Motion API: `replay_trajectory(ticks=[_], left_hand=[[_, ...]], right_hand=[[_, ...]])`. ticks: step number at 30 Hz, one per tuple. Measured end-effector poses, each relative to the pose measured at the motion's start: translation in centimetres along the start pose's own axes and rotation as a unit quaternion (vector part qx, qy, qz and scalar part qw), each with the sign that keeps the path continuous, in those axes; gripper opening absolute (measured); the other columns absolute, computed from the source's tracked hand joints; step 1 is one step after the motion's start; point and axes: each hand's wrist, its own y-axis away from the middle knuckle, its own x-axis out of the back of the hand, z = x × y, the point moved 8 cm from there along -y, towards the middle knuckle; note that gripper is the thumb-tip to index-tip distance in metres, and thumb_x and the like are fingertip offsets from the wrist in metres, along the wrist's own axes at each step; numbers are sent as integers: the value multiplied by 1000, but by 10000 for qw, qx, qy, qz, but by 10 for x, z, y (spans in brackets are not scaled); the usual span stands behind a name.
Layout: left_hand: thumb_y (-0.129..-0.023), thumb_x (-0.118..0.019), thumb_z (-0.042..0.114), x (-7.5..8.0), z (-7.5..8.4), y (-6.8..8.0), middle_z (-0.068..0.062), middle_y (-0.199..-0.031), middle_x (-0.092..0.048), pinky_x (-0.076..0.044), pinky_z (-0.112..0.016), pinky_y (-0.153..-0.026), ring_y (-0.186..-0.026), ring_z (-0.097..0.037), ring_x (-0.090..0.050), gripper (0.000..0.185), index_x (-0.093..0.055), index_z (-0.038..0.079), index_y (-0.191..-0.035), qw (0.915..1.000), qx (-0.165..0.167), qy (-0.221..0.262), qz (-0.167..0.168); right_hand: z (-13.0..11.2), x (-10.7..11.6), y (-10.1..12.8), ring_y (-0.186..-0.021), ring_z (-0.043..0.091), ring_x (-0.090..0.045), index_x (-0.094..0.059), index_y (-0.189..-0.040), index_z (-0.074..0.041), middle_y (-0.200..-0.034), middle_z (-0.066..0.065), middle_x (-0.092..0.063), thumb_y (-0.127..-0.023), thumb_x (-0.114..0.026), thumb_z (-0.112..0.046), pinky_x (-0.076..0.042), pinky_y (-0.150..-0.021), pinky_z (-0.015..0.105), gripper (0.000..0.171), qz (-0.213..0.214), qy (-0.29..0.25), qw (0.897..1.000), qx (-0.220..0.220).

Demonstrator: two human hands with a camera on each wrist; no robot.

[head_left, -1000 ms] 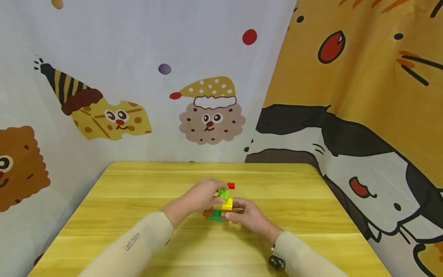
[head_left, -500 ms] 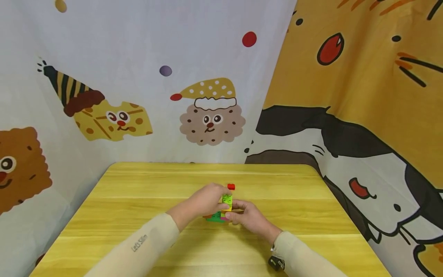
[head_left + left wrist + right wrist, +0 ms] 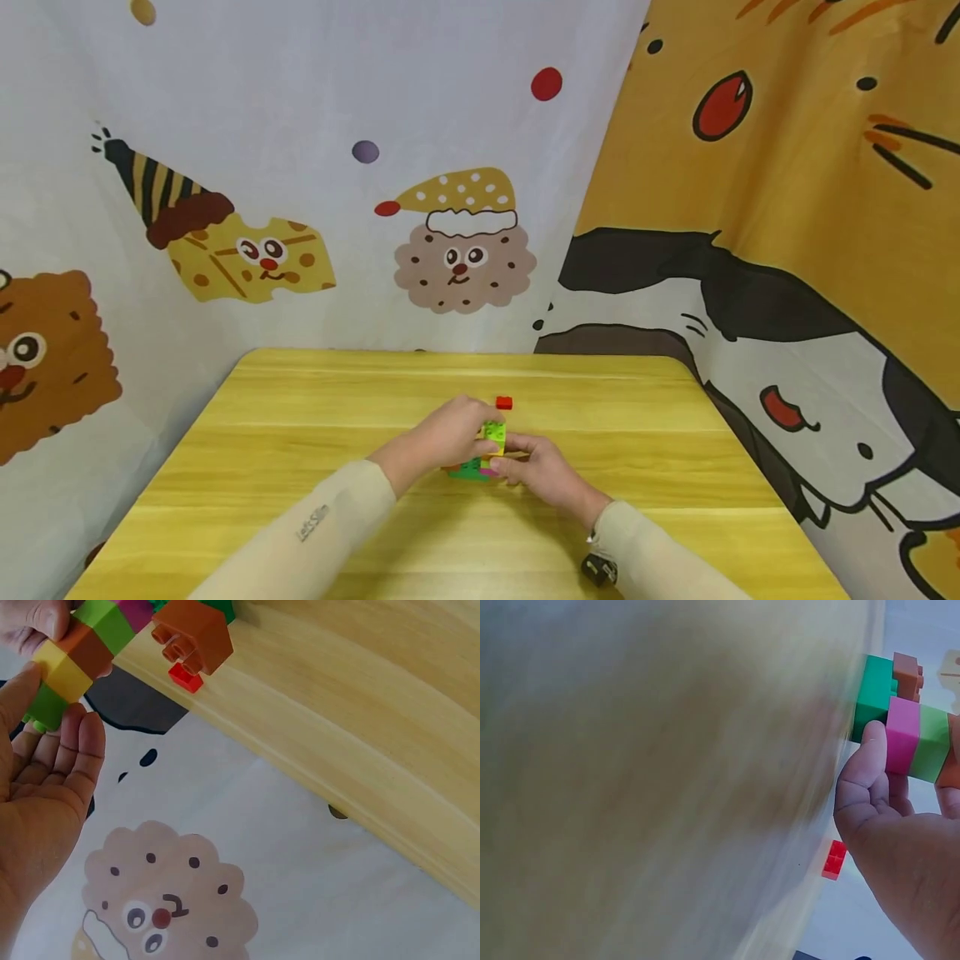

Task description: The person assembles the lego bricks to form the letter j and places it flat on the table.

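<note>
A yellow wooden table [image 3: 315, 500] with rounded corners is seen in front of hung cloths printed with cartoon biscuit figures [image 3: 463, 250] and a black-and-white cat [image 3: 750, 333]. Nearest the viewer, two beige sleeves [image 3: 315, 533] are stretched over the tabletop. Both hands are met at the middle of the table around a small tower of plastic building bricks [image 3: 491, 442]. The tower is grasped low down by the right hand [image 3: 547, 475], its thumb laid against a pink brick [image 3: 902, 735] just above a dark green base brick [image 3: 874, 697]. The top of the tower is pinched by the left hand [image 3: 442, 437], whose fingertips [image 3: 82, 735] are closed on a lime green brick [image 3: 49, 705] seated on a yellow brick [image 3: 64, 671]. Between these and the pink one, an orange-brown brick [image 3: 90, 649] and another green brick [image 3: 105, 622] are stacked. A loose-looking brown brick [image 3: 191, 634] is seen beside the base, to the left of the right hand. Just beyond both hands, a small red brick [image 3: 504, 403] lies alone on the table, apart from the tower.
</note>
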Motion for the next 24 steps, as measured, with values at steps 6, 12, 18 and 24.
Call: replay_trajectory(ticks=[6, 12, 18, 24], left_hand=[[-94, -75, 27, -5, 0, 5, 0, -116, -71, -54, -23, -84, -101, -13, -66, 37, -69, 10, -126, 9997, 20, -112, 203], [-95, -70, 41, 4, -10, 15, -8, -142, -58, -47, -42, -105, -131, -27, -53, 60, -55, 13, -145, 9976, 416, 148, 542], [-96, -68, 43, 19, -36, 39, -7, -135, -62, -45, -48, -106, -128, -28, -55, 49, -63, 14, -135, 9906, 682, -60, 1182], [-86, -75, 55, -11, -44, 55, -1, -121, -67, -44, -46, -105, -116, -23, -56, 56, -69, 13, -123, 9851, 141, -1534, 759]], right_hand=[[-2, -1, 1, -101, 30, -70, -67, -131, -17, -125, 5, -69, -95, -73, -28, -58, -82, 47, 38, 25, 130, 9999, -4], [-18, 3, 1, -107, 21, -66, -49, -144, -18, -122, 1, -67, -90, -79, -29, -56, -87, 39, 63, 419, 807, 9943, 561], [-43, 7, 7, -100, 18, -67, -39, -150, -31, -117, 1, -70, -88, -80, -21, -55, -86, 38, 75, 933, 1501, 9731, 1478], [-48, 8, 2, -96, 19, -68, -46, -145, -32, -132, 7, -65, -94, -72, -16, -57, -76, 32, 59, 1071, 1528, 9714, 1470]])
